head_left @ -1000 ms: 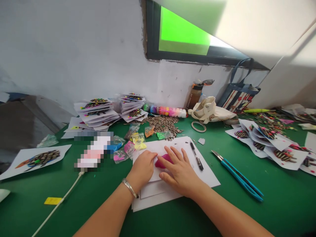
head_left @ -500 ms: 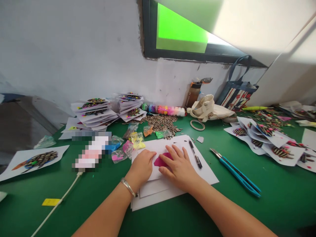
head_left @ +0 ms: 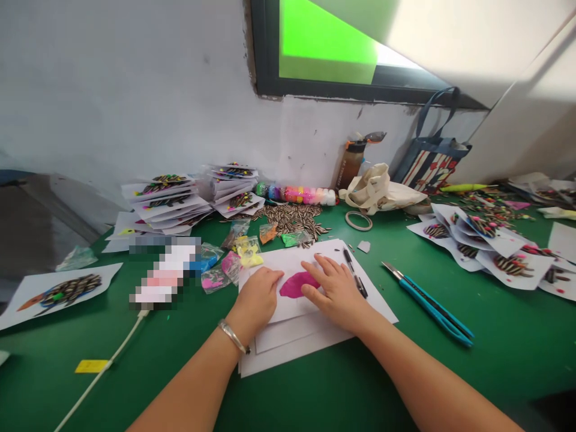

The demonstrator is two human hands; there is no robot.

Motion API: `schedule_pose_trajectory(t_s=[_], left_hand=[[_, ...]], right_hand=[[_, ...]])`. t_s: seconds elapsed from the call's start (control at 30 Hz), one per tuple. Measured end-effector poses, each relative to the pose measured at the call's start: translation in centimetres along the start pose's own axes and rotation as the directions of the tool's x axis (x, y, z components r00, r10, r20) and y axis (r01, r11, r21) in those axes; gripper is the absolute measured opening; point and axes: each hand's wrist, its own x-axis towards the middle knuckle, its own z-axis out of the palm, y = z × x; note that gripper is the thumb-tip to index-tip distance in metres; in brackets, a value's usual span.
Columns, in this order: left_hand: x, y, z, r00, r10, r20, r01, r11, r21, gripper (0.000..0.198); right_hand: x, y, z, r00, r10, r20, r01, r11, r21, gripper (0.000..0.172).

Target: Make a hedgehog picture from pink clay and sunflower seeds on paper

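Observation:
A flat magenta patch, which looks like spread modelling clay, lies on white paper in front of me. My right hand rests at the patch's right side with its fingers apart, touching the patch's edge and the paper. At the paper's left side, my left hand lies closed, fingers curled together; whether anything is inside them is hidden. A black pen lies on the paper just beyond my right hand. Small bags of coloured clay sit beyond my left hand.
Right of the paper lies a blue utility knife, blade out. A heap of striped seeds and a tape roll are behind. Stacked seed pictures stand at the left, more pictures at the right. A white cable crosses the left.
My right hand has shifted right and off the middle of the magenta patch, so more of it shows. My left hand stays in place. The view has tilted slightly.

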Motion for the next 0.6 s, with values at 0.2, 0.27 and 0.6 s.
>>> schedule_pose_trajectory(t_s=[0.2, 0.27, 0.6], left_hand=[[0.0, 0.1, -0.1, 1.000, -0.011, -0.003, 0.011, 1.000, -0.001, 0.035], [0.0, 0.0, -0.1, 1.000, -0.012, -0.004, 0.012, 1.000, -0.006, 0.035], [0.2, 0.0, -0.1, 1.000, -0.007, -0.025, 0.007, 1.000, -0.004, 0.034]], right_hand=[[0.1, 0.0, -0.3, 0.998, -0.061, 0.031, 0.062, 0.997, -0.041, 0.052], [0.1, -0.1, -0.4, 0.997, -0.062, 0.034, 0.063, 0.998, -0.030, 0.053], [0.4, 1.1, -1.5, 0.994, -0.007, 0.108, -0.030, 0.943, 0.332, 0.055]])
